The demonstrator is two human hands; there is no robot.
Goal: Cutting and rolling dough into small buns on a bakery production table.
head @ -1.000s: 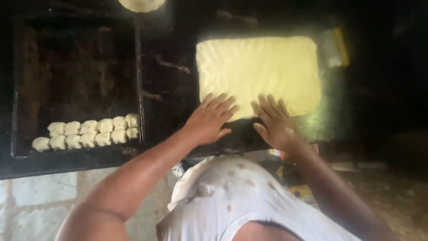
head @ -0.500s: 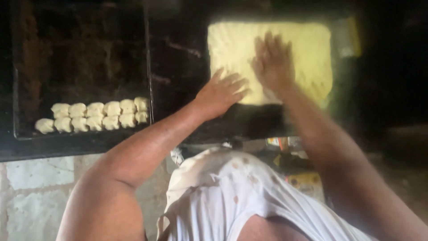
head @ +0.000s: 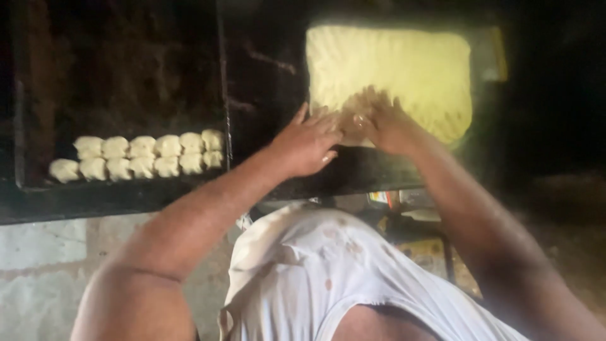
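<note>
- Head view, hands: left hand (head: 307, 144) and right hand (head: 379, 123) side by side, fingertips meeting at the near left corner of a flat sheet of pale yellow dough (head: 404, 69).
- Left grip: released, fingers spread and flat, palm down, partly on the dough's edge and partly on the dark table (head: 265, 69).
- Right grip: released, fingers splayed and pressed flat onto the dough, nothing clenched.
- Dough sheet: roughly rectangular, lying flat on the table at upper right, brightly lit, surface faintly ridged, near edge just past the table's front lip.
- Dark baking tray (head: 126, 76) to the left, just beside the dough's stretch of table, mostly bare.
- Small dough pieces (head: 142, 156): two tight rows along the tray's near edge, touching one another, well apart from both hands.
- White stained shirt (head: 315, 265) filling the lower middle, both forearms reaching up past it.
- Pale stone wall (head: 38, 252) below the table at lower left.
</note>
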